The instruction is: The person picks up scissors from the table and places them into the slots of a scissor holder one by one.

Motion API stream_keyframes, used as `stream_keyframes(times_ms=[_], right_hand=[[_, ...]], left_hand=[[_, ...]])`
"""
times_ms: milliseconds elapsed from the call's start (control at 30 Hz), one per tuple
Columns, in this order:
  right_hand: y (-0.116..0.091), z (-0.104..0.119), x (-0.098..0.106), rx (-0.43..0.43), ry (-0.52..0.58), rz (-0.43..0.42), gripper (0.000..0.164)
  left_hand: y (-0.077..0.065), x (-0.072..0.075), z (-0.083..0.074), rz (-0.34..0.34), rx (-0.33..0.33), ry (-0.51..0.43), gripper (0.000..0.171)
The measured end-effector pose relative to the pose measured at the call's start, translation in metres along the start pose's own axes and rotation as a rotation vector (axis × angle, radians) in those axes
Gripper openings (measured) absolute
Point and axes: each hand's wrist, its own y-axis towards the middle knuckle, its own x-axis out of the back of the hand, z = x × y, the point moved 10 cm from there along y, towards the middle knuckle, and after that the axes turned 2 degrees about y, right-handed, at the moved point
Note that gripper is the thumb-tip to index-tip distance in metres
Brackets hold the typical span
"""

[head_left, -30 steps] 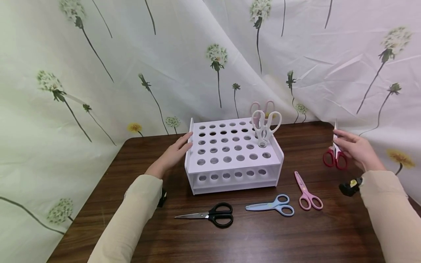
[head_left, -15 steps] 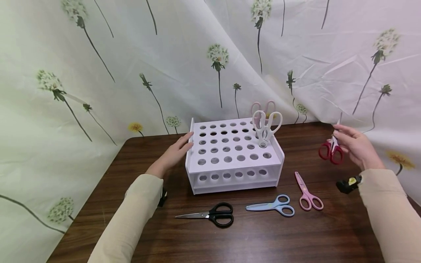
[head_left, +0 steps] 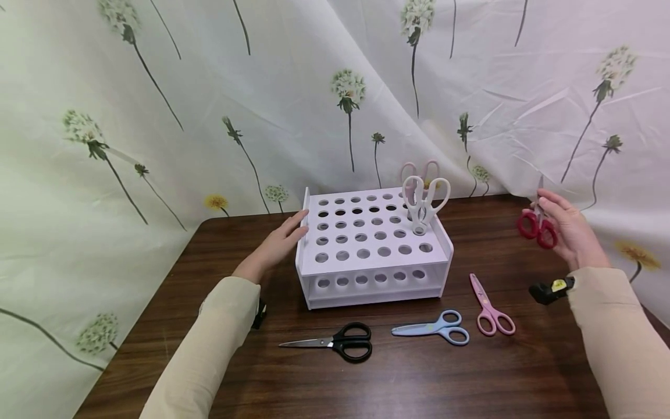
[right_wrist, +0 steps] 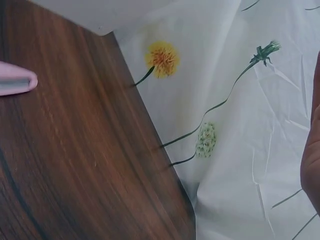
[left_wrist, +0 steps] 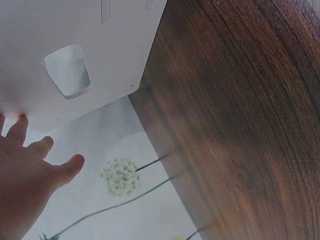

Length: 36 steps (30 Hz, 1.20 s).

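Observation:
My right hand (head_left: pixel 572 233) pinches red-handled scissors (head_left: pixel 538 220) by the blades, raised at the table's right, with the points up and the finger loops down. In the right wrist view only an edge of that hand (right_wrist: pixel 312 155) shows. My left hand (head_left: pixel 277 244) touches the left side of a white rack (head_left: pixel 373 266) with fairly straight fingers. The left wrist view has those fingertips (left_wrist: pixel 21 120) on the white side panel. White scissors (head_left: pixel 416 210) stand handles up in a right-hand hole of the rack, with pale pink scissors (head_left: pixel 437 170) upright behind them.
In front of the rack lie black-handled scissors (head_left: pixel 340 342) and light-blue scissors (head_left: pixel 421 329). Pink scissors (head_left: pixel 484 302) lie to the rack's right. A flower-printed cloth (head_left: pixel 293 116) hangs behind the dark wooden table (head_left: pixel 398 384).
My right hand has lifted the red-handled scissors higher, turning them and shifting slightly. The left hand and the rack have stayed in place.

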Motion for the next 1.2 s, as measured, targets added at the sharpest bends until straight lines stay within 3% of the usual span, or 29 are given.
stream_keyframes(times_ms=[67, 167, 300, 567, 667, 967, 1200], right_hand=[[-0.001, 0.001, -0.001, 0.008, 0.021, -0.013, 0.022], [0.0, 0.003, -0.007, 0.031, 0.122, 0.043, 0.022], [0.002, 0.002, -0.019, 0.01, 0.252, 0.172, 0.026], [-0.002, 0.004, -0.036, 0.02, 0.335, 0.417, 0.042], [-0.002, 0.004, -0.035, 0.049, 0.277, 0.397, 0.04], [-0.003, 0.006, -0.025, 0.099, 0.097, 0.184, 0.034], [-0.001, 0.006, -0.039, 0.094, 0.102, 0.247, 0.033]], left_hand=[[0.0, 0.0, 0.0, -0.001, -0.001, 0.001, 0.057], [0.001, 0.0, 0.0, -0.002, 0.001, 0.002, 0.057], [0.0, 0.0, 0.0, 0.0, 0.006, 0.002, 0.058], [-0.001, 0.0, 0.0, 0.002, 0.011, 0.0, 0.058], [-0.001, -0.001, 0.001, 0.002, 0.008, -0.001, 0.058], [0.0, 0.0, 0.001, 0.0, 0.01, 0.002, 0.058], [0.0, 0.0, -0.001, 0.004, 0.004, 0.004, 0.058]])
